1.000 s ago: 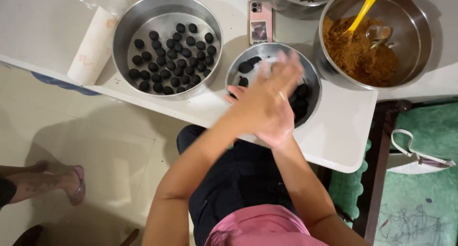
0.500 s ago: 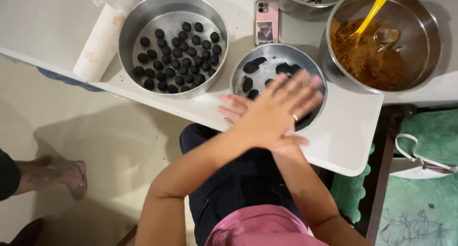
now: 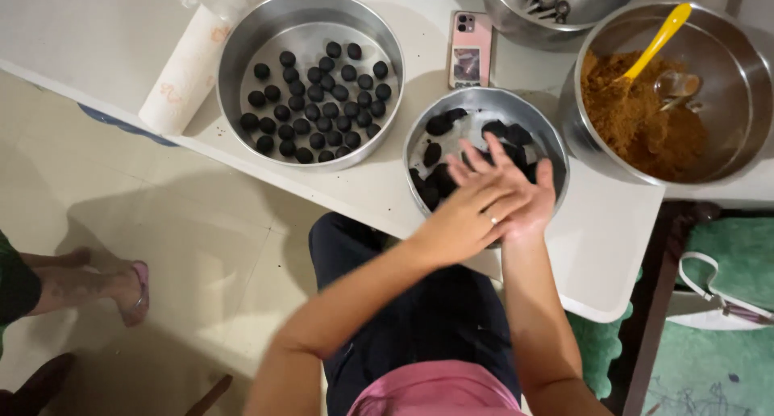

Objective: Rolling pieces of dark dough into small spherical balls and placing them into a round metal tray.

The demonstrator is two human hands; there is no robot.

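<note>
Looking down from head height, two bare hands are seen pressed palm to palm over the near rim of a small steel bowl [image 3: 484,110] at the edge of a white table [image 3: 613,239]. The left hand [image 3: 476,202] lies on top, fingers stretched flat and a ring on one finger; the right hand [image 3: 528,202] sits beneath it, fingers spread and pointing away. Whether anything is held between the palms cannot be told, since the gap is hidden. Dark lumps [image 3: 439,126] are scattered inside the small bowl, partly covered by the hands. To the left, a wider steel pan [image 3: 242,53] is filled with many small dark balls [image 3: 314,101] laid in loose rows. A paper roll [image 3: 189,69] lies just beside that pan, near the table edge. A phone [image 3: 471,49] in a pink case rests flat between the pan and the bowls. To the right, a large steel bowl [image 3: 734,69] holds brown powder [image 3: 637,122], with a yellow spoon [image 3: 657,41] leaning in it. Another steel bowl [image 3: 516,17] is partly visible at the top. On the tiled floor at left, another person's foot [image 3: 121,291] in a pink sandal is seen.
</note>
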